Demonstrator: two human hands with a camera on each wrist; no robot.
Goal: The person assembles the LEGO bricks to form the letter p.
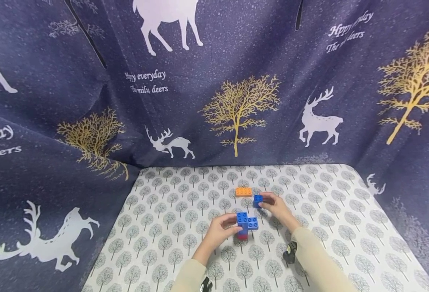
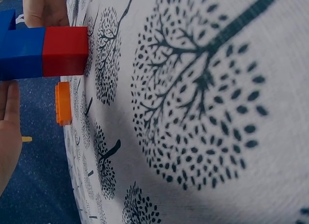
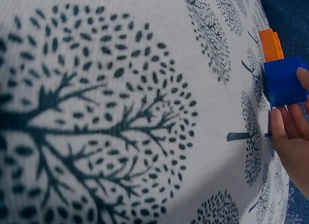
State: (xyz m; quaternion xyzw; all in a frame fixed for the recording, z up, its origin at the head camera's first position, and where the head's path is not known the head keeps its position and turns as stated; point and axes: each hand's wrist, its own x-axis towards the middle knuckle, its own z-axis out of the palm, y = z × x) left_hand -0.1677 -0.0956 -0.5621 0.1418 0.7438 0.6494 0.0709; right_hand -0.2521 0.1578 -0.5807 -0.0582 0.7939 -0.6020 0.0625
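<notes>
My left hand [image 1: 219, 232] grips a small tower, thumb at the near side and fingers behind it. Blue bricks [image 1: 242, 219] make up its upper part, over a red brick [image 2: 66, 51] at the bottom. A studded blue brick [image 1: 252, 223] juts out to the tower's right. Farther forward and to the right, my right hand [image 1: 275, 206] pinches a separate blue brick [image 3: 285, 81] between thumb and fingers. That brick is close over the cloth, apart from the tower.
An orange brick [image 1: 243, 192] lies flat on the tree-print tablecloth [image 1: 170, 243], just beyond the right hand's brick. Behind the table hangs a dark blue curtain [image 1: 207, 61] with deer and trees, which also runs along both sides.
</notes>
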